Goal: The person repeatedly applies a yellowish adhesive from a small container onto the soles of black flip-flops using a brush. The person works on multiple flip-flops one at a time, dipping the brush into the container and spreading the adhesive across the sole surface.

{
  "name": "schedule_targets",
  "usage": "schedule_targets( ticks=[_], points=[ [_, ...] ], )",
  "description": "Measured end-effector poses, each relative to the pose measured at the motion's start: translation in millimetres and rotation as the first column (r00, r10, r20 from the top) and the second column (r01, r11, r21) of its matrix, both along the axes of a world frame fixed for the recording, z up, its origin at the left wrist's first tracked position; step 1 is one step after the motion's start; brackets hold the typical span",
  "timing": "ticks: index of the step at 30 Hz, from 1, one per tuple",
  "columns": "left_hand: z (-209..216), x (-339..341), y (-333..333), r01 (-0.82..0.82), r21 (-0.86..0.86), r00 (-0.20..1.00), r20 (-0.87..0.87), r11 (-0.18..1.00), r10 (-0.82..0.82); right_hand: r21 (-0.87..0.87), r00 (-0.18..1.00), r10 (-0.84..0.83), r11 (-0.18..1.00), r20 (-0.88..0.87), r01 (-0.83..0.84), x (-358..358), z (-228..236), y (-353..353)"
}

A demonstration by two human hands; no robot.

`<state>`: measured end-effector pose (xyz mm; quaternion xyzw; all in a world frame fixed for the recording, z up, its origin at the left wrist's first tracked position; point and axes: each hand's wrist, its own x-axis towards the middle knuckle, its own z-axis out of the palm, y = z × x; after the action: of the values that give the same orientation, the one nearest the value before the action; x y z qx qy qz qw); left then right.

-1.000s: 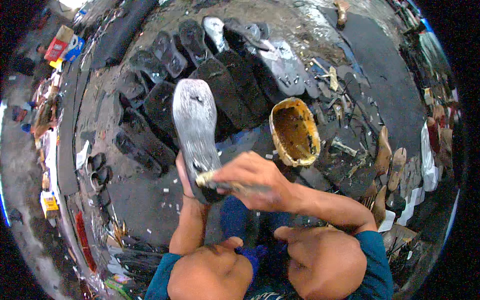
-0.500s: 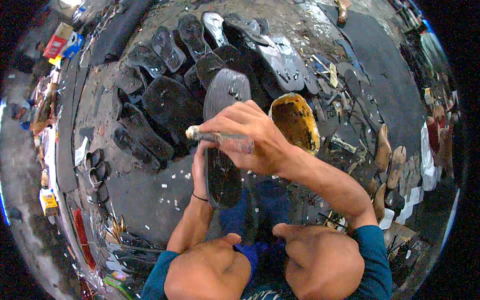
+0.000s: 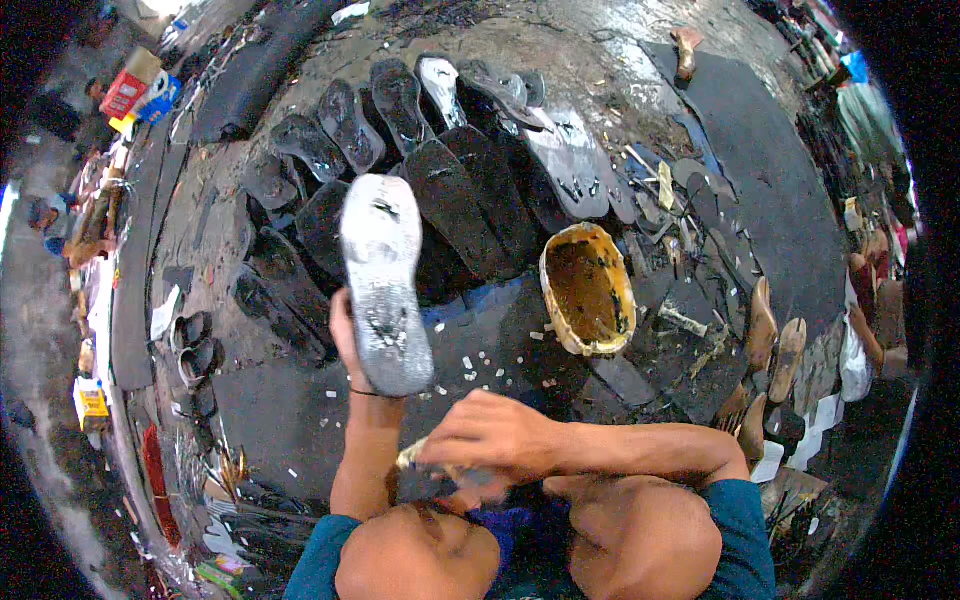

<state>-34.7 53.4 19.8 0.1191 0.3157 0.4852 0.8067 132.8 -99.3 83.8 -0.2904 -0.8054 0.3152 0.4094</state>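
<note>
A dark shoe sole (image 3: 385, 290) stands out in front of me, its upper face shiny and wet-looking. My left hand (image 3: 344, 335) grips it from below and along its left edge; most of the fingers are behind it. Nearer my knees, my right hand (image 3: 495, 437) is closed around a short brush (image 3: 410, 456) with a pale end, blurred and partly hidden by the fingers. Right of the sole, a yellow oblong tub (image 3: 632, 300) smeared with dark residue sits on the ground. Several dark soles (image 3: 455, 200) lie in rows beyond.
Wooden shoe lasts (image 3: 790, 358) lie at the right, near scraps and sticks (image 3: 685, 320). A pair of sandals (image 3: 195, 350) is at the left. Dark sheets (image 3: 740, 150) cover the ground at the far right. Pale bits are scattered around. Another person's arm (image 3: 866, 335) shows at the right edge.
My right hand with the brush has come off the sole and down toward my knees. The sole has shifted left and tilted, so its face now shines white.
</note>
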Motion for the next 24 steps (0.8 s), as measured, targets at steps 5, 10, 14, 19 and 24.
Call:
schedule_targets(
  ticks=[5,10,14,19,24],
  points=[
    [35,4,22,0.061,0.205,0.947,-0.321,0.977,0.008,-0.274,0.77,-0.619,0.775,-0.154,0.569,40,8,2],
    [29,111,67,0.222,-0.1,0.937,-0.255,0.97,-0.241,-0.395,0.66,-0.751,0.601,0.019,0.695,64,-21,-36],
    [0,162,153,0.213,0.065,0.974,-0.093,0.975,-0.206,-0.539,0.619,-0.783,0.493,0.069,0.683,62,-14,-43],
    [-39,145,106,0.034,0.263,0.999,-0.037,0.964,-0.025,-0.503,0.527,-0.838,0.397,0.141,0.767,71,-20,-42],
    [-20,-70,-64,0.489,0.387,-0.05,-0.882,0.782,0.468,-0.563,0.392,-0.912,0.262,0.121,0.784,116,-50,-48]
  ],
)
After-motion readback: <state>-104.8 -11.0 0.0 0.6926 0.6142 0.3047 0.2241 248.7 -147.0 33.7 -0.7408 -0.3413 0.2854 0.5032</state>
